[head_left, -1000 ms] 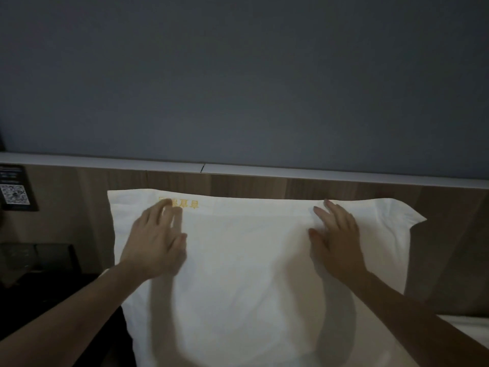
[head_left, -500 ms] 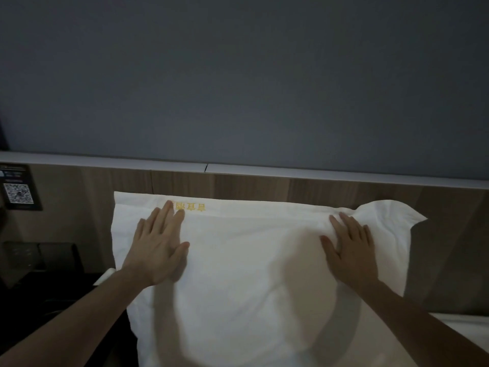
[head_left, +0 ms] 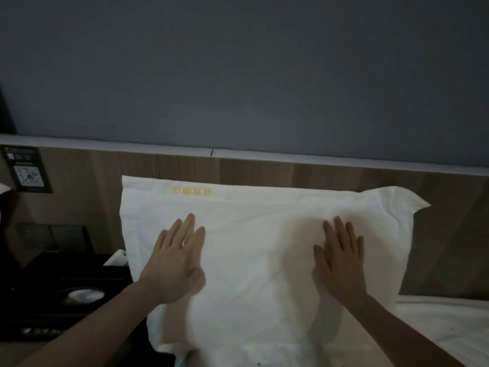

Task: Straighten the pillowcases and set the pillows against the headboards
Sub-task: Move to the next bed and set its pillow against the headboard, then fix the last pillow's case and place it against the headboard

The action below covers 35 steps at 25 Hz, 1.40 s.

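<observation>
Against the wooden headboard (head_left: 264,172) with a pale strip along its top, a white rectangular pillow in a cotton pillowcase (head_left: 259,250) stands leaning, with its lower edge on the white bed sheet (head_left: 447,321). The pillow's top edge touches the wood below the pale strip. Near the upper left of the pillowcase there is a small line of yellow embroidered characters (head_left: 191,191), too blurred to read. The cloth is mostly smooth, with soft wrinkles around the upper right corner, which sticks out to a point toward the right.

Both hands lie flat on the front of the pillow. The left hand (head_left: 176,263) rests on the left half with the palm down, fingers extended and only slightly apart, holding nothing. The right hand (head_left: 340,263) rests on the right half in the same way, its fingers a little spread and the thumb out to the side, also holding nothing. Both forearms come up from the lower edge of the view.

Above the headboard is a plain grey-blue wall (head_left: 238,70). On the left, a dark framed sign (head_left: 27,169) is fixed to the wood. Below it stands a black bedside unit (head_left: 60,282) just beside the pillow's left edge, with dark things on it that I cannot make out in the dim light.
</observation>
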Motion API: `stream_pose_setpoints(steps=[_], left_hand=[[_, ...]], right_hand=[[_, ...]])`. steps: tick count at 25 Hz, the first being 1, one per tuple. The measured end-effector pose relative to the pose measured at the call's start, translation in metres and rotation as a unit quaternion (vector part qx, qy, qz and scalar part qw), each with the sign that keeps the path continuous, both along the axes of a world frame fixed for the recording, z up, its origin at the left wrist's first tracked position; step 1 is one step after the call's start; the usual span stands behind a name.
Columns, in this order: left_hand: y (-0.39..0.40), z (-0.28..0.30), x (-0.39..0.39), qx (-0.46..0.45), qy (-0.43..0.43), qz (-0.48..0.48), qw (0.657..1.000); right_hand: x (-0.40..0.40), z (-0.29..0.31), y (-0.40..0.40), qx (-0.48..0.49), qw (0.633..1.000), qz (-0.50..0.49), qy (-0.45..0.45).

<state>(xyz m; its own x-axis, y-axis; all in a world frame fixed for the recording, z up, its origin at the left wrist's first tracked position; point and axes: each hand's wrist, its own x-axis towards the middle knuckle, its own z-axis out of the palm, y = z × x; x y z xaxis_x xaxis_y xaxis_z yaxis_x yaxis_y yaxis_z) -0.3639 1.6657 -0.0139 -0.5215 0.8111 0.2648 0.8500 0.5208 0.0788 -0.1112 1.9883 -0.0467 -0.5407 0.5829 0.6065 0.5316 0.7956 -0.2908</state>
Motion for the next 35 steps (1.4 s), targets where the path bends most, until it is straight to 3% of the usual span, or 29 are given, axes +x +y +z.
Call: stream_pose_setpoints(steps=[8, 13, 16, 19, 24, 27, 30, 35], left_hand=[[-0.068, -0.115, 0.069, -0.043, -0.147, -0.114, 0.981], [-0.1, -0.198, 0.094, -0.164, -0.24, -0.186, 0.939], [-0.108, -0.236, 0.091, -0.214, -0.336, -0.154, 0.904], [-0.108, -0.254, 0.085, -0.225, -0.374, -0.15, 0.887], [-0.123, -0.217, 0.079, -0.203, -0.387, -0.155, 0.886], [-0.147, -0.148, 0.066, -0.241, -0.418, -0.122, 0.867], [-0.17, -0.068, 0.05, -0.301, -0.434, -0.11, 0.842], [-0.2, 0.062, 0.019, -0.352, -0.41, -0.17, 0.824]], right_hand=[[0.039, -0.165, -0.168, -0.154, 0.986, 0.059, 0.024], [0.05, -0.251, -0.247, -0.19, 0.979, 0.02, -0.07], [0.047, -0.267, -0.252, -0.174, 0.977, 0.002, -0.125], [0.041, -0.255, -0.248, -0.194, 0.961, -0.032, -0.196], [0.027, -0.222, -0.25, -0.251, 0.926, -0.075, -0.272], [0.006, -0.19, -0.268, -0.34, 0.89, -0.141, -0.269], [-0.027, -0.123, -0.317, -0.522, 0.814, -0.221, -0.123], [-0.027, 0.013, -0.413, -0.633, 0.751, -0.188, 0.034]])
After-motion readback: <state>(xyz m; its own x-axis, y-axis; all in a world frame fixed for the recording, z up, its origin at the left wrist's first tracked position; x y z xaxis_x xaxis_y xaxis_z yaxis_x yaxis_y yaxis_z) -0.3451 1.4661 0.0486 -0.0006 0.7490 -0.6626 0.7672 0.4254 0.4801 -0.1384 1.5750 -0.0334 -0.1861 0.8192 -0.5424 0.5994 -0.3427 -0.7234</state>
